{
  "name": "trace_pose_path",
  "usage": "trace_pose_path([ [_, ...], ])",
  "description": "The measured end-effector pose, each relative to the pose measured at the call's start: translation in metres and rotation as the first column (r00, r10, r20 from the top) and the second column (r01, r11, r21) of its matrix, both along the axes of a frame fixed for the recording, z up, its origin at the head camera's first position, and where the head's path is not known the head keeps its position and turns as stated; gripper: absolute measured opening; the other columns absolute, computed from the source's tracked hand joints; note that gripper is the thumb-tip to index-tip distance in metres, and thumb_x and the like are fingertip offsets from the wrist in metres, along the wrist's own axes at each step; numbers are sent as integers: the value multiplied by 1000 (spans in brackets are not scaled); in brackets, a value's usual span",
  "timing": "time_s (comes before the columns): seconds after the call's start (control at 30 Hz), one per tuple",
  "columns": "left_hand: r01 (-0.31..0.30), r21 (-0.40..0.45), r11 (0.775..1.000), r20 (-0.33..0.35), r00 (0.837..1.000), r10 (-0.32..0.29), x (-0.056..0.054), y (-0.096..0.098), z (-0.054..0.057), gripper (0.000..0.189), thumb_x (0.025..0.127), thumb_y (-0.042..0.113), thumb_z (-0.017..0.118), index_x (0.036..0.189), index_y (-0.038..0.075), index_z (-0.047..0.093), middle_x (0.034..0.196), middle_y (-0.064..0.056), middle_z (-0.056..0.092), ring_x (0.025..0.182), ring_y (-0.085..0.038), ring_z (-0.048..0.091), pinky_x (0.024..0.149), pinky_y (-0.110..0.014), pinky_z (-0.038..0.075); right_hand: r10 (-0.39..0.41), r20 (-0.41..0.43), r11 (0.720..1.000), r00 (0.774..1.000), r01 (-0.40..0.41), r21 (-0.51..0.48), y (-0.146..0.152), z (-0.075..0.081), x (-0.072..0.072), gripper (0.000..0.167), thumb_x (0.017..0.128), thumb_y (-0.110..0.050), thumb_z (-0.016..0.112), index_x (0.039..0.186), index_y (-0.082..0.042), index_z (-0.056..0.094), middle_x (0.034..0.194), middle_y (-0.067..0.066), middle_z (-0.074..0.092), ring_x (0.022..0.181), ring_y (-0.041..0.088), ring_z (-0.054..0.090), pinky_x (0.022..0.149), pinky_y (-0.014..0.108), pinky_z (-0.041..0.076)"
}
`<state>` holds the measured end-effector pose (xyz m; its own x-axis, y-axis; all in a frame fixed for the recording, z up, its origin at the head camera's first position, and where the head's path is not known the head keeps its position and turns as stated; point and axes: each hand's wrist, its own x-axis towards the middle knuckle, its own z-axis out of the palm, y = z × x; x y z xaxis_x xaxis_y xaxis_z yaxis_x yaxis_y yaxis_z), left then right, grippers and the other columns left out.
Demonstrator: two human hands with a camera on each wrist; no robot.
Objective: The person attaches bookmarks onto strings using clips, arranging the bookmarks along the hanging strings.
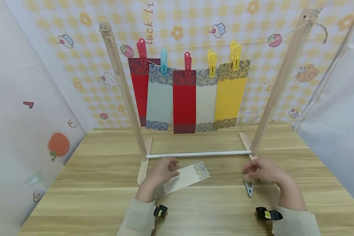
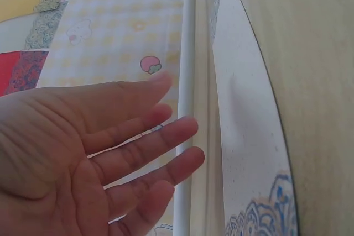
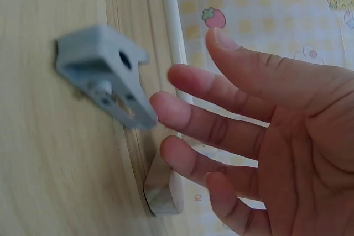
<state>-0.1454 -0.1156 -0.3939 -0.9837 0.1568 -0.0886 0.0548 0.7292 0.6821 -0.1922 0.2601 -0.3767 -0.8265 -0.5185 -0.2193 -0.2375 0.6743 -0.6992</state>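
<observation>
Over the tabletop, my left hand (image 1: 159, 173) hovers above a white paper card (image 1: 186, 178) with blue lace-patterned ends. In the left wrist view, the fingers of the left hand (image 2: 61, 158) are loosely spread, with the card (image 2: 246, 92) beyond the fingertips and nothing held. A grey clothes peg (image 1: 249, 190) lies on the table just in front of my right hand (image 1: 265, 170). Seen from the right wrist, the right hand's fingers are relaxed and slightly bent. Its fingertips are close to the peg (image 3: 105, 75); whether they touch it I cannot tell.
A wooden frame with two posts (image 1: 122, 85) and a white crossbar (image 1: 197, 154) stands behind the hands. From its string, coloured pegs (image 1: 187, 64) hold several cards, among them a red card (image 1: 184, 101) and a yellow card (image 1: 230, 98). A patterned cloth (image 1: 177, 19) hangs behind.
</observation>
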Motion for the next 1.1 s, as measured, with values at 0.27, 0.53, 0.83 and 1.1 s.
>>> trace_pose_path([
  [0.27,8,27,1000,51,999,-9,3,-1,-1,44,83,4,77,125,-2,64,122,-17,69,115,-33,65,97,-49,51,35,67,999,997,-34,-14,6,1,0,20,86,-9,72,95,8,69,87,7,70,70,3,52,61,22,46],
  [0.53,83,-71,994,-7,997,-83,1,-5,-4,47,71,5,86,115,1,70,109,-13,69,103,-30,63,91,-48,52,-10,125,999,992,4,48,-1,-1,2,14,84,-13,76,86,0,68,78,1,64,71,13,52,62,25,44],
  [0.83,126,-167,978,57,991,-118,1,-4,-2,68,64,9,91,127,10,66,124,-14,60,114,-34,54,93,-57,48,21,139,997,990,-31,70,-10,1,2,14,81,-8,76,79,-2,63,72,-2,56,68,13,47,60,24,39],
  [1.1,175,-189,966,118,981,-154,8,-3,-1,82,63,4,91,137,14,58,130,-16,53,119,-35,47,87,-61,48,33,158,998,987,-42,53,-16,1,5,16,79,-1,76,79,-1,60,73,0,55,69,15,47,60,25,38],
])
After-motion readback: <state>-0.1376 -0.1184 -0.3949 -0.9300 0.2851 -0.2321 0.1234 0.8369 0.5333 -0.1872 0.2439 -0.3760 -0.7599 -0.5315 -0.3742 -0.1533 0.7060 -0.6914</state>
